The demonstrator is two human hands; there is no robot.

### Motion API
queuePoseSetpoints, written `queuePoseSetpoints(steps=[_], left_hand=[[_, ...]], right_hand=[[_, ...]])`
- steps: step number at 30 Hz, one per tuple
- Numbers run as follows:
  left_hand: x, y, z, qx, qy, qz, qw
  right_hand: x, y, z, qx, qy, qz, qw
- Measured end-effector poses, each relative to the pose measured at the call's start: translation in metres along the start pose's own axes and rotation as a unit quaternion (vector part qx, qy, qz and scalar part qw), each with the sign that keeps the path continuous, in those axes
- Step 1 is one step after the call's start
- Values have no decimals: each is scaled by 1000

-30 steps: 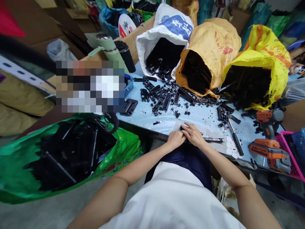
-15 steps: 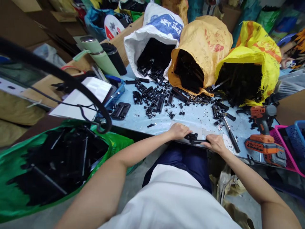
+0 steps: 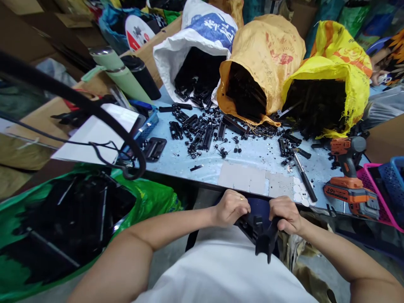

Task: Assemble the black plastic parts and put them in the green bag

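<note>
Blue tabletop (image 3: 172,166), sacks (image 3: 268,46) of black parts (image 3: 199,86) beyond hands (image 3: 232,207)

Black parts (image 3: 206,136) on blue table (image 3: 172,165)

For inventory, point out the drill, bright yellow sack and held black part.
Drill (image 3: 347,167): head view, handle.
Bright yellow sack (image 3: 331,70): head view, upper rim.
Held black part (image 3: 264,241): head view, lower end.

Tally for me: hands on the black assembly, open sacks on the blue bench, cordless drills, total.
Hands on black assembly: 2 (left hand, right hand)
Open sacks: 3 (white sack, orange sack, yellow sack)
Cordless drill: 1
Total: 6
</note>
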State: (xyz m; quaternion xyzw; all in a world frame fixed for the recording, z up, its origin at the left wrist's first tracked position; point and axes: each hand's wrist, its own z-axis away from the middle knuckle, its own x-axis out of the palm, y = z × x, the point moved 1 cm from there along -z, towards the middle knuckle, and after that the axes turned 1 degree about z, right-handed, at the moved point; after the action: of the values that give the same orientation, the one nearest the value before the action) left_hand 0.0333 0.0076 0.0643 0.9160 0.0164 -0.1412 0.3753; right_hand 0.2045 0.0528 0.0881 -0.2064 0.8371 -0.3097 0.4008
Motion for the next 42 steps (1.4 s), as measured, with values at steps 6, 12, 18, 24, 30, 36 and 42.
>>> queuePoseSetpoints(steps=[6, 12, 18, 24, 30, 36, 42], left_hand=[[36, 13, -4, 35, 148, 72, 986], [70, -43, -5, 56, 148, -135, 978], [59, -144, -51, -122, -162, -406, 891], [0, -196, -90, -211, -227, -492, 814], [-48, -182, -87, -244, -104, -518, 813], [-131, -154, -51, -545, 40, -514, 661], [-148, -150, -12, -556, 5, -484, 675]], right_hand=[[41, 15, 12, -18, 214, -46, 976], [37, 108, 13, 174, 396, 130, 892], [-91, 181, 1, 172, 247, 368, 880], [-109, 221, -88, 212, -2, 446, 870], [-62, 249, -158, 315, -111, 546, 768], [-84, 236, -163, 337, -62, 476, 810], [-94, 141, -142, 132, -36, 455, 880]])
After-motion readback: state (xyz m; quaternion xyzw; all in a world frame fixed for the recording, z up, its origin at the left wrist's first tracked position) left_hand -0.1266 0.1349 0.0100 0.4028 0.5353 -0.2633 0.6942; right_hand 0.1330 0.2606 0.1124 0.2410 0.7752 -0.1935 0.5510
